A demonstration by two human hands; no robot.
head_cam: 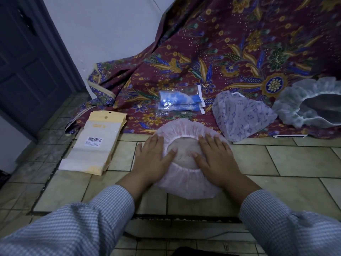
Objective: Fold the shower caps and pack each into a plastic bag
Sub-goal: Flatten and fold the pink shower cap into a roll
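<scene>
A patterned maroon cloth (230, 52) is draped over the far part of the tiled floor (286, 159) and up the wall. On it lie a clear plastic bag with a folded blue cap (180, 102), a folded purple-printed cap (241, 117) to its right, and a pale green cap (310, 106) spread open at the far right. A stack of flat packaging bags (94, 145) with a barcode label is seen on the floor at left, beside a dark door (27, 71). Nothing is placed between the hands and their work. Both hands are laid flat with fingers straight: the left hand (155, 156) is pressed on the left rim of the pink shower cap (188, 180), the right hand (215, 157) on its right rim. The cap is spread open-side up on the floor beneath them.
</scene>
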